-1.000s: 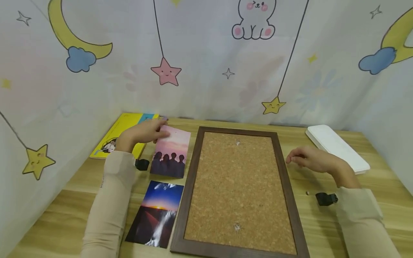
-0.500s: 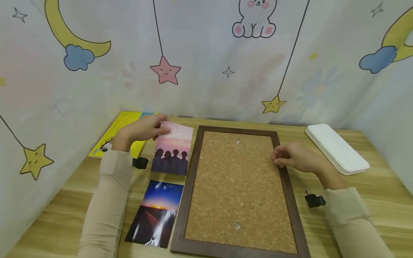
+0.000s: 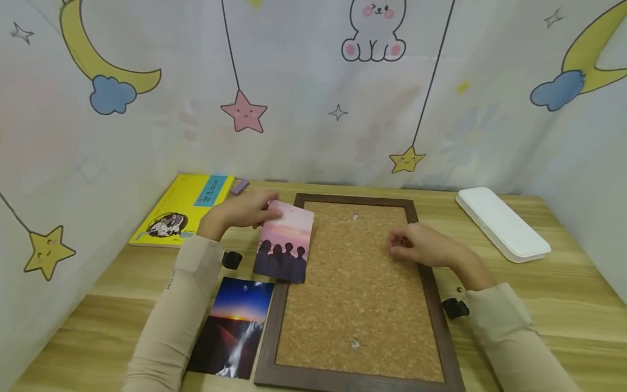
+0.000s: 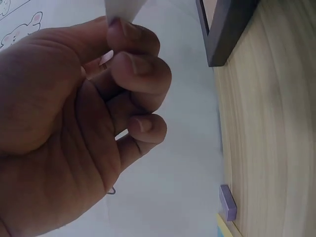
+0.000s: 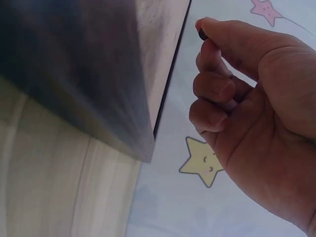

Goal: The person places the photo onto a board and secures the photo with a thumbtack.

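Between thumb and fingers, my left hand [image 3: 247, 209] pinches the top left corner of a photo [image 3: 284, 237] of silhouetted people under a pink sky. In the head view the photo overlaps the left edge of a brown-framed cork board [image 3: 362, 283]. Over the board's upper right side is my right hand [image 3: 423, 245], its fingers curled. The right wrist view shows its thumb and fingertip pinching a small dark piece [image 5: 202, 34], mostly hidden by the fingers. A second photo [image 3: 232, 326], of a sunset, lies left of the board.
A yellow book [image 3: 181, 209] and a purple block [image 3: 240, 187] lie at the back left. On the right rests a white case [image 3: 504, 223]. A tiny round piece [image 3: 459, 290] sits beside the right wrist. A printed curtain [image 3: 303, 71] stands behind the table.
The left hand has carried the pink-sky photo rightward from the table to the board's left edge. The right hand has moved left from beside the board to over the cork.
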`<state>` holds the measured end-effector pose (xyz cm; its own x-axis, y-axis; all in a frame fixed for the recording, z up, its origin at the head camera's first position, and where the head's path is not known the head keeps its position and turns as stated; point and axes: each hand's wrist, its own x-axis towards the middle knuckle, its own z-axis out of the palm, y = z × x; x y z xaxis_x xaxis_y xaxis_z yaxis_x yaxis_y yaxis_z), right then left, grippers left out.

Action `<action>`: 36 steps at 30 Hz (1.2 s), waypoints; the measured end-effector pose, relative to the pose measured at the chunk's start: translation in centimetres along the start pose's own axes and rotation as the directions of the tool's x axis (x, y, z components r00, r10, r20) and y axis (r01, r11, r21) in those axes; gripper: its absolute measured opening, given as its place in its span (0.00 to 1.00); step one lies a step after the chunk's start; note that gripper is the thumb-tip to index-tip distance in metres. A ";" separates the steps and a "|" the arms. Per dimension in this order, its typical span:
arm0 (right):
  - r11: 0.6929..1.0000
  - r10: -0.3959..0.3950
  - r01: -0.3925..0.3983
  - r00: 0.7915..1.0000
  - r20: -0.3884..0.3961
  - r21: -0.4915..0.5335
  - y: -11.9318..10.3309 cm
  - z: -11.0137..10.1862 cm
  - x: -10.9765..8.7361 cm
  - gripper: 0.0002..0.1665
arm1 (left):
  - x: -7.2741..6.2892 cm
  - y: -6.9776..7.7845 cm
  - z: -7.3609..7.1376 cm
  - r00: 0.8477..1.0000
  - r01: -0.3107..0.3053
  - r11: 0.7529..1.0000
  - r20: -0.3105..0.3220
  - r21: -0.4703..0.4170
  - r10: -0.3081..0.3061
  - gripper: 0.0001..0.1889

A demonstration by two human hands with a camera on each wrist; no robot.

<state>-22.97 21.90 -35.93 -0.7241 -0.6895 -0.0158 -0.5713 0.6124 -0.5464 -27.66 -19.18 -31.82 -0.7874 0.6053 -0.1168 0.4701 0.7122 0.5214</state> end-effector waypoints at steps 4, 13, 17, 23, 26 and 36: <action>1.000 -0.022 0.021 1.000 -0.019 -0.005 -0.5 0.1 0.4 0.03 | 0.5 0.8 0.0 1.000 0.009 1.000 0.018 -0.008 -0.009 0.10; 1.000 -0.017 0.017 0.999 -0.045 0.004 -0.9 -0.6 2.5 0.04 | 4.1 2.2 0.6 0.995 -0.034 0.998 0.095 -0.054 0.039 0.11; 0.997 0.021 -0.013 0.995 -0.100 0.076 -0.8 -1.2 3.9 0.04 | 5.6 3.0 1.5 0.993 -0.054 0.996 0.104 -0.074 0.061 0.11; 0.984 0.103 -0.066 0.968 -0.228 0.166 -0.2 -1.6 5.7 0.06 | 8.0 4.1 2.7 0.995 -0.048 0.997 0.086 -0.061 0.053 0.11; 0.978 0.123 -0.071 0.956 -0.265 0.198 -0.2 -1.3 6.7 0.08 | 8.9 4.2 3.4 0.994 -0.051 0.997 0.091 -0.061 0.057 0.11; 0.968 0.155 -0.079 0.934 -0.322 0.238 -0.1 0.2 8.9 0.13 | 10.3 4.7 4.5 0.993 -0.105 0.993 0.065 0.061 0.101 0.11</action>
<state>-29.27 15.61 -36.19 -0.8892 -0.4246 0.1701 -0.4042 0.5553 -0.7268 -31.74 -7.97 -34.41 -0.7086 0.6957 -0.1181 0.5732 0.6651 0.4786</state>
